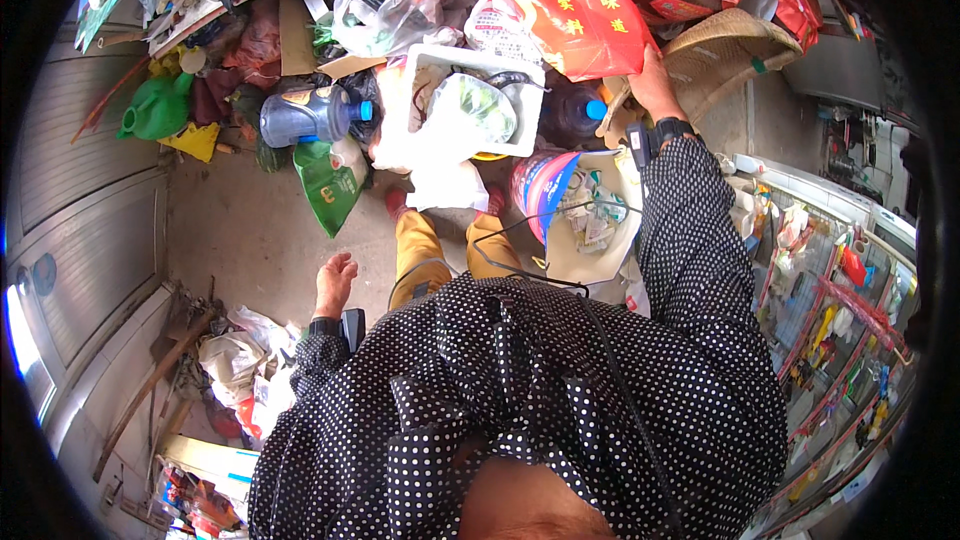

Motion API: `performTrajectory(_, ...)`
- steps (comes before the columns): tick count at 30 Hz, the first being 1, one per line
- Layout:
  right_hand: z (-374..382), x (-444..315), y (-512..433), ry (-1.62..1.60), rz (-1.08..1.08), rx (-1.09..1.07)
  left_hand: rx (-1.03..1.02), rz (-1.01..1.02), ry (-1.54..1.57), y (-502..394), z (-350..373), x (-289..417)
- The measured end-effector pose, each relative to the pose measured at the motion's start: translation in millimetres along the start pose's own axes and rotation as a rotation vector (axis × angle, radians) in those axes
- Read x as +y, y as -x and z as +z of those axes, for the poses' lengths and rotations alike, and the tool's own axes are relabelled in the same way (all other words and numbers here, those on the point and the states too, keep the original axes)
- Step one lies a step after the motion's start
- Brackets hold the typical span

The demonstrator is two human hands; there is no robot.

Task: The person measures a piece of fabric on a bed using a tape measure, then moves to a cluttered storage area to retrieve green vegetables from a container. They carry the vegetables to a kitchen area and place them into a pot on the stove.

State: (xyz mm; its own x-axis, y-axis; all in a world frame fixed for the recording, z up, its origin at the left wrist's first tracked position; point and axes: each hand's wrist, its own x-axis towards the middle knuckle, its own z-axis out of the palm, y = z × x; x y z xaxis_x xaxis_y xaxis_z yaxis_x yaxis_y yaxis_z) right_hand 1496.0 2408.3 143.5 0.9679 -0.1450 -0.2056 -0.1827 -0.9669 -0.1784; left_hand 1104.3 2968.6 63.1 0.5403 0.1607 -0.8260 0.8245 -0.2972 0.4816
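My right hand (655, 88) is stretched forward at the lower right corner of a red plastic bag (577, 11) with yellow writing. Its fingertips are partly hidden by the bag, and they appear to pinch its edge. A woven bamboo basket (720, 52) lies just right of that hand. My left hand (335, 285) hangs over the bare floor by my left leg, fingers loosely bent and holding nothing. In front of my feet stands a white foam box (414, 101) with a clear plastic bag of something green (484, 111) inside.
Left of the box lie a clear water jug (304, 116), a green bag (328, 184) and a green watering can (156, 106). By my right leg stands an open sack (592, 259) with wrappers inside. A wire rack (806, 285) runs along the right. Bags (232, 360) are heaped lower left.
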Motion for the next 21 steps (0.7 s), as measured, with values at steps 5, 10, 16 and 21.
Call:
performTrajectory(5, -5, 33, 16, -0.185, 0.094, -0.195, 0.004, 0.005, -0.010, -2, -3, -9)
performTrajectory(10, -12, 60, 51, -0.011, 0.099, -0.273, -0.023, -0.001, -0.036, -4, -1, -7)
performTrajectory(16, 16, 42, 94, -0.070, -0.020, -0.629, -0.067, 0.088, -0.147, -31, 10, 21)
performTrajectory(21, 86, -36, 128, -0.526, -0.158, -0.691, -0.202, 0.169, -0.118, -96, 49, 53)
